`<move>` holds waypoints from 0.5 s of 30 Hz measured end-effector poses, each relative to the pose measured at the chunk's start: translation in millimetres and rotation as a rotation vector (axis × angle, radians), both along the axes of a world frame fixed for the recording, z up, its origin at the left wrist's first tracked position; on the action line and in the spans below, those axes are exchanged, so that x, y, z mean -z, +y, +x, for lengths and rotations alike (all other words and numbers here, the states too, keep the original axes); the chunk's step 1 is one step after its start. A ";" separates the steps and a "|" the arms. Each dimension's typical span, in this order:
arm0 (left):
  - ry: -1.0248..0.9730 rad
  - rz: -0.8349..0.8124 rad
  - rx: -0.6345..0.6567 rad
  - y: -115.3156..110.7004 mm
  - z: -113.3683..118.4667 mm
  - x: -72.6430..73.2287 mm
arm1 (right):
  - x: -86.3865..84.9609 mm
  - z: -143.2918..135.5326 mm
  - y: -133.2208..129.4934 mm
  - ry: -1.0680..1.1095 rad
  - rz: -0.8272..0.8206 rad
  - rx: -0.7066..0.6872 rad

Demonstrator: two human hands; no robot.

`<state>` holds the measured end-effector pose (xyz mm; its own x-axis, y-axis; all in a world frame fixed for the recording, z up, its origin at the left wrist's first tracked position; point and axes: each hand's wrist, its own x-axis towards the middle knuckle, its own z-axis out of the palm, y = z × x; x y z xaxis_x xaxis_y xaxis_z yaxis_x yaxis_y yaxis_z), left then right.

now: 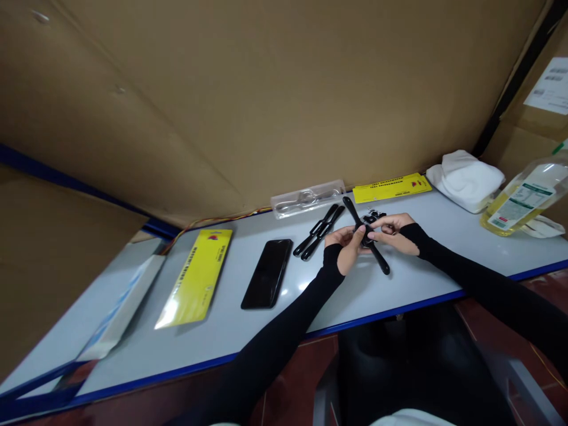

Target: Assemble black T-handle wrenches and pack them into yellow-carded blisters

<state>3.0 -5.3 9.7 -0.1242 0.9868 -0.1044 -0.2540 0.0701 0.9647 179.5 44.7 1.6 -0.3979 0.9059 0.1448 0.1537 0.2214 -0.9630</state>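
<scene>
A black spokeshave is held at a slant over the tabletop, one handle pointing up and away, the other down toward me. My left hand is closed around its middle, thumb on top. From the other side my right hand pinches the same middle part; whether a small piece is between those fingertips is hidden. Two more black spokeshave bodies lie side by side left of my hands. Several small dark and shiny metal parts lie just behind my fingers, partly covered.
A black phone and a yellow printed card lie to the left. At the back are a clear plastic blister tray and more yellow cards. White cloth and a bottle of yellow liquid are at right. A cardboard wall rises behind.
</scene>
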 end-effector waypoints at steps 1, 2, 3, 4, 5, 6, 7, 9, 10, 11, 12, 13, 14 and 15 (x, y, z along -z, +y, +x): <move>-0.001 -0.008 0.004 0.2 -0.3 0.4 | 0.3 0.0 -0.1 -0.004 -0.001 0.003; 0.001 -0.017 0.008 0.2 -0.6 0.9 | 0.6 0.0 -0.3 -0.008 -0.009 0.005; 0.006 -0.025 0.011 0.2 -0.9 1.3 | 0.9 -0.1 -0.5 -0.012 -0.020 0.005; 0.009 -0.030 0.013 0.2 -1.2 1.6 | 1.1 -0.2 -0.6 -0.013 -0.028 0.007; 0.009 -0.031 0.013 0.1 -1.4 1.7 | 1.4 -0.3 -0.5 -0.012 -0.030 0.014; 0.007 -0.030 0.015 0.0 -1.6 1.6 | 1.7 -0.3 -0.2 -0.011 -0.026 0.018; 0.004 -0.028 0.014 0.0 -1.8 1.5 | 2.1 -0.3 0.2 -0.013 -0.015 0.023; -0.005 -0.028 0.010 0.5 -2.0 1.3 | 2.9 0.0 1.3 -0.031 0.026 0.036; -0.007 -0.031 0.008 0.9 -2.1 1.4 | 3.0 0.4 1.9 -0.043 0.051 0.048; -0.009 -0.036 0.009 1.4 -2.3 1.6 | 2.8 1.0 2.4 -0.054 0.078 0.062; -0.009 -0.040 0.009 2.0 -2.4 2.0 | 2.1 1.9 2.9 -0.061 0.110 0.083; -0.010 -0.045 0.010 2.5 -2.6 2.6 | 0.9 3.1 3.3 -0.064 0.147 0.105; -0.010 -0.048 0.012 2.9 -2.9 3.3 | -0.9 4.7 3.6 -0.067 0.180 0.116; -0.012 -0.051 0.012 3.3 -3.2 4.1 | -3.2 6.6 3.7 -0.073 0.205 0.112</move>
